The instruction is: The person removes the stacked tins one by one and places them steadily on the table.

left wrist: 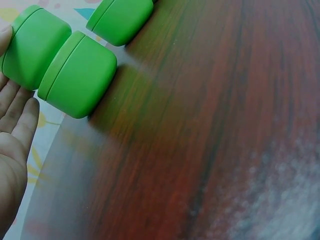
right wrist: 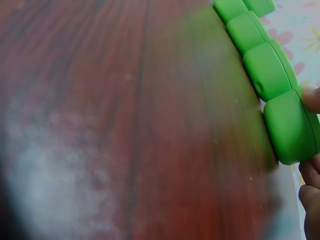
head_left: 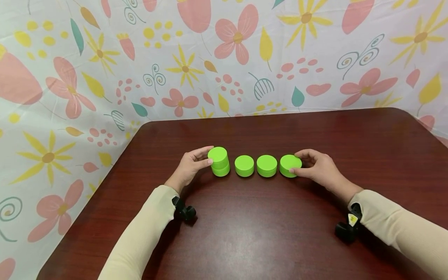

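Here I see my left hand [head_left: 190, 167] pinching the top puck [head_left: 217, 154] of a two-high stack [head_left: 220, 162] on the table [head_left: 245, 233]. Right of that stack sit two single pucks, then the end puck [head_left: 289, 165], gripped by my right hand [head_left: 316, 168].

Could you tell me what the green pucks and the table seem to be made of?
Green pucks: probably matte plastic or foam; the colour is uniform, the edges rounded, with no glare and a seam near the rim in the left wrist view. Table: dark reddish wood grain with a soft sheen, likely veneer or laminate; which one is unclear.
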Demonstrator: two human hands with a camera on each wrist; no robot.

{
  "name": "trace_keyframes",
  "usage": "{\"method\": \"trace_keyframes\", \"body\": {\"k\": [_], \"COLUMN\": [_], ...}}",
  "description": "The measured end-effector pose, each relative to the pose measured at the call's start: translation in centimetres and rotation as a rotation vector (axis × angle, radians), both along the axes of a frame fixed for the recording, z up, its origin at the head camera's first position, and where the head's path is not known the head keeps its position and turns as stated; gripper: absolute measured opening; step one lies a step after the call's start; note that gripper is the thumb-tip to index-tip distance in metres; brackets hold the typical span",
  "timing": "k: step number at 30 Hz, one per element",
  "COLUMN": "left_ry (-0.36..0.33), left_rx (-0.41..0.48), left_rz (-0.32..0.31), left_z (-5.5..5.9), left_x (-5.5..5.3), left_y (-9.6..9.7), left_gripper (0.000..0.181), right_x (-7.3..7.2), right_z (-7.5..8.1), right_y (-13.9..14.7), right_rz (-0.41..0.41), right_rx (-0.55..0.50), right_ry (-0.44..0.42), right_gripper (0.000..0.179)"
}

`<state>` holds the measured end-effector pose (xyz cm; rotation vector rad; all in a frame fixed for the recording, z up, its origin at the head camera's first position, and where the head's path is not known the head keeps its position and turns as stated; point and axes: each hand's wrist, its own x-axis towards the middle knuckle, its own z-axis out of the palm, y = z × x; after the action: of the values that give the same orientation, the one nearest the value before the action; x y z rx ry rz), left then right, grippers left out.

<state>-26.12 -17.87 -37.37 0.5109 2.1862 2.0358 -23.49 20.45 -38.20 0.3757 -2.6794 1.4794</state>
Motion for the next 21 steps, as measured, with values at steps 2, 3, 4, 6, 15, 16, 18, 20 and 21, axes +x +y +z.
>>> {"method": "trace_keyframes", "body": {"k": [2, 3, 4, 6, 15, 16, 18, 20, 21], "left_ry": [0.004, 0.005, 0.004, 0.003, -0.021, -0.019, -0.018, -0.026, -0.031], "left_rx": [-0.001, -0.001, -0.002, -0.001, 0.010, 0.008, 0.004, 0.000, -0.003], "left_rz": [0.000, 0.000, -0.002, -0.008, -0.025, -0.033, -0.050, -0.059, -0.063], "left_z": [0.0, 0.0, 0.0, 0.0, -0.1, -0.1, -0.2, -0.3, -0.3], "left_x": [0.0, -0.1, -0.1, -0.1, 0.0, 0.0, 0.0, 0.1, 0.1], "left_y": [0.0, 0.0, -0.1, -0.2, -0.9, -0.9, -0.9, -0.8, -0.7], "left_gripper": [0.048, 0.048, 0.048, 0.049, 0.051, 0.052, 0.053, 0.053, 0.053], "right_x": [0.0, 0.1, 0.1, 0.2, -0.7, -0.8, -1.1, -1.5, -1.7], "right_z": [0.2, 0.3, 0.5, 1.0, 5.3, 5.8, 6.5, 6.9, 7.0], "right_y": [0.0, 0.0, 0.0, -0.1, -2.6, -3.1, -4.1, -5.4, -6.1], "right_rz": [0.015, 0.020, 0.025, 0.026, 0.046, 0.061, 0.090, 0.121, 0.138], "right_rx": [-0.001, -0.003, -0.005, 0.001, -0.054, -0.063, -0.087, -0.107, -0.111], "right_ry": [-0.017, -0.027, -0.034, -0.036, 0.003, 0.013, 0.030, 0.047, 0.057], "right_gripper": [0.055, 0.056, 0.056, 0.057, 0.053, 0.053, 0.051, 0.049, 0.048]}}
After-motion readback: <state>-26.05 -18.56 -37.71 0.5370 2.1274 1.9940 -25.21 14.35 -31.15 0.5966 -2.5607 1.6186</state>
